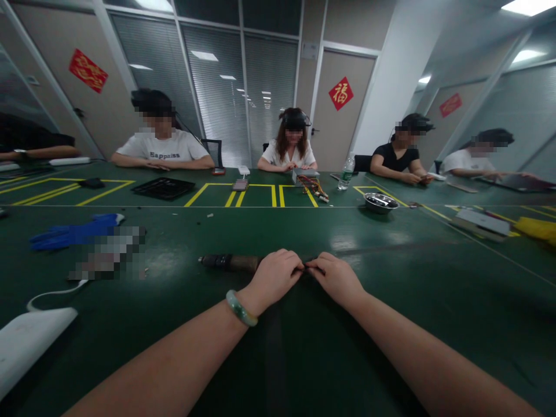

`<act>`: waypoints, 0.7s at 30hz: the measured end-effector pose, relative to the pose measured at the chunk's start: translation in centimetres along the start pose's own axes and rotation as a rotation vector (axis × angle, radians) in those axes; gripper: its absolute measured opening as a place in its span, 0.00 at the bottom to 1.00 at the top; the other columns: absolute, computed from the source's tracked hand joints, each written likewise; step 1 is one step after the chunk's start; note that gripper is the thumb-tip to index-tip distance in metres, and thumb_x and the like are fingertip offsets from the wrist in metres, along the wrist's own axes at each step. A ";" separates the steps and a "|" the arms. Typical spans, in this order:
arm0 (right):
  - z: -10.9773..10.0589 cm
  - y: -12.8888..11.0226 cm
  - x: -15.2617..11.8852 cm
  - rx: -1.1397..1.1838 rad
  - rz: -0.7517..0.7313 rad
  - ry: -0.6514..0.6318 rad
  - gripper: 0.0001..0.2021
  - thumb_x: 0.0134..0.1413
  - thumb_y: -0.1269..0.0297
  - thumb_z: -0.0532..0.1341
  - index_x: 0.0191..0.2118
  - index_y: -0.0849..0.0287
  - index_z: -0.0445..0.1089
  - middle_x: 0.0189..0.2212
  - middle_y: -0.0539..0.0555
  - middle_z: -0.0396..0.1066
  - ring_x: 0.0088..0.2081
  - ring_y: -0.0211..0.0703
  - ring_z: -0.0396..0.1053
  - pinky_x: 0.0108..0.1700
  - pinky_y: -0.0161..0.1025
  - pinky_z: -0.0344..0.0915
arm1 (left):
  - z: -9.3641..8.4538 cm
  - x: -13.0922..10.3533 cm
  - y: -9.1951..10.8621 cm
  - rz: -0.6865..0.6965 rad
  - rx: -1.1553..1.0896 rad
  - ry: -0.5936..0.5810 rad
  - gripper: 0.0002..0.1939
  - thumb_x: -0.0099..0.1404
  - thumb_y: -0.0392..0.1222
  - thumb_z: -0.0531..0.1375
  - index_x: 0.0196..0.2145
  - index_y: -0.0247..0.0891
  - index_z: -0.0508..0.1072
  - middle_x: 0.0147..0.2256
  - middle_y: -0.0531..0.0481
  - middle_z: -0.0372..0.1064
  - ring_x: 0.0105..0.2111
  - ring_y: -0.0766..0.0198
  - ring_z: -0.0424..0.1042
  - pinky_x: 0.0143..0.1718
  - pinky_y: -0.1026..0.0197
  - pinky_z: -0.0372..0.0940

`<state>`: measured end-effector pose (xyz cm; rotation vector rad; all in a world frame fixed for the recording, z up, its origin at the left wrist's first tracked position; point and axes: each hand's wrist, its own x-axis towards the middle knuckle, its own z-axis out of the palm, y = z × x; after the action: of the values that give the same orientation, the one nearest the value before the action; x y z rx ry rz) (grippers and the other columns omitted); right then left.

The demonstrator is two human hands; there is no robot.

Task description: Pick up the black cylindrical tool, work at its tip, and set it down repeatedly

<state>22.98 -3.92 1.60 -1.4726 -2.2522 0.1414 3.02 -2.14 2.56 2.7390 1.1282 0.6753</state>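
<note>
A dark, cylindrical tool (243, 263) lies sideways on the green table (182, 324), its narrow tip pointing left. My left hand (278, 276) is closed over the tool's right part, with a green bangle (241, 308) on that wrist. Just to the right, my right hand (336, 278) has its fingers pinched on something small and dark at the tool's right end. The fingertips of both hands nearly meet there. What exactly the right fingers pinch is too small to make out.
At the left are a blue glove (73, 233), a blurred device (108, 255) with a white cable and a white object (35, 341). Farther off stand a metal bowl (380, 202), a water bottle (346, 172) and a black tray (163, 188). Several people sit across the table.
</note>
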 end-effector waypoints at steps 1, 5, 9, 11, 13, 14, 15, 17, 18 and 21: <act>0.1 0.0 0.0 -0.002 0.003 0.004 0.11 0.62 0.65 0.56 0.46 0.54 0.74 0.39 0.51 0.70 0.38 0.37 0.68 0.44 0.34 0.64 | 0.0 0.0 0.0 -0.002 0.003 0.004 0.05 0.67 0.39 0.57 0.39 0.40 0.72 0.39 0.50 0.70 0.41 0.60 0.67 0.44 0.55 0.62; 0.4 0.2 0.2 -0.040 -0.010 0.006 0.11 0.62 0.65 0.56 0.45 0.54 0.74 0.38 0.51 0.70 0.38 0.37 0.68 0.43 0.33 0.64 | 0.2 0.0 0.1 0.000 0.019 0.025 0.05 0.67 0.38 0.57 0.38 0.40 0.72 0.39 0.50 0.69 0.41 0.60 0.67 0.43 0.56 0.62; 0.4 0.2 0.2 -0.101 -0.049 0.013 0.10 0.63 0.64 0.56 0.43 0.53 0.75 0.38 0.51 0.70 0.39 0.38 0.67 0.43 0.35 0.63 | 0.3 0.1 0.1 -0.002 0.027 0.020 0.04 0.67 0.38 0.57 0.38 0.39 0.72 0.38 0.49 0.70 0.42 0.59 0.67 0.45 0.55 0.62; 0.3 0.2 0.3 -0.132 -0.077 0.044 0.09 0.62 0.64 0.57 0.41 0.54 0.75 0.38 0.52 0.70 0.41 0.41 0.67 0.47 0.39 0.62 | 0.3 0.1 0.2 -0.009 0.033 0.017 0.04 0.67 0.37 0.57 0.38 0.39 0.72 0.39 0.49 0.69 0.42 0.59 0.67 0.46 0.55 0.62; 0.3 0.2 0.4 -0.131 -0.113 0.070 0.08 0.61 0.65 0.58 0.40 0.55 0.75 0.42 0.54 0.71 0.46 0.44 0.66 0.51 0.42 0.60 | 0.2 0.0 0.3 -0.010 0.032 0.014 0.04 0.66 0.37 0.57 0.38 0.40 0.71 0.39 0.49 0.69 0.42 0.59 0.67 0.46 0.55 0.62; 0.3 0.2 0.5 -0.118 -0.129 0.069 0.08 0.61 0.67 0.58 0.40 0.55 0.75 0.44 0.54 0.71 0.48 0.44 0.65 0.54 0.44 0.59 | 0.2 0.0 0.4 -0.012 0.027 0.016 0.04 0.66 0.37 0.57 0.39 0.40 0.71 0.40 0.50 0.69 0.42 0.59 0.67 0.46 0.55 0.62; 0.4 0.2 0.6 -0.102 -0.136 0.058 0.08 0.61 0.68 0.57 0.40 0.56 0.74 0.45 0.54 0.71 0.50 0.44 0.65 0.57 0.46 0.56 | 0.1 0.0 0.4 -0.015 0.020 0.019 0.04 0.66 0.37 0.57 0.39 0.40 0.70 0.40 0.50 0.69 0.42 0.59 0.68 0.46 0.55 0.62; 0.5 0.1 0.8 -0.076 -0.117 0.011 0.09 0.62 0.70 0.55 0.41 0.56 0.73 0.43 0.52 0.73 0.49 0.42 0.66 0.60 0.47 0.53 | 0.0 -0.1 0.4 -0.028 0.002 0.030 0.06 0.65 0.36 0.58 0.41 0.40 0.69 0.41 0.51 0.68 0.42 0.60 0.68 0.46 0.55 0.63; 0.6 0.0 0.9 -0.071 -0.096 -0.011 0.09 0.63 0.70 0.55 0.41 0.57 0.72 0.41 0.52 0.73 0.48 0.41 0.68 0.60 0.46 0.53 | 0.0 -0.1 0.4 -0.035 -0.005 0.034 0.07 0.65 0.36 0.58 0.42 0.41 0.68 0.41 0.51 0.68 0.42 0.60 0.68 0.45 0.56 0.63; 0.7 -0.2 1.1 -0.080 -0.063 -0.033 0.07 0.63 0.71 0.54 0.39 0.58 0.70 0.37 0.52 0.72 0.43 0.40 0.69 0.57 0.42 0.56 | -0.1 -0.1 0.5 -0.047 -0.007 0.041 0.10 0.64 0.35 0.59 0.44 0.41 0.66 0.42 0.51 0.67 0.43 0.60 0.68 0.46 0.56 0.63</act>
<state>22.15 -2.92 1.36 -1.4469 -2.3525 0.0572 3.22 -2.57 2.77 2.6956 1.1924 0.7316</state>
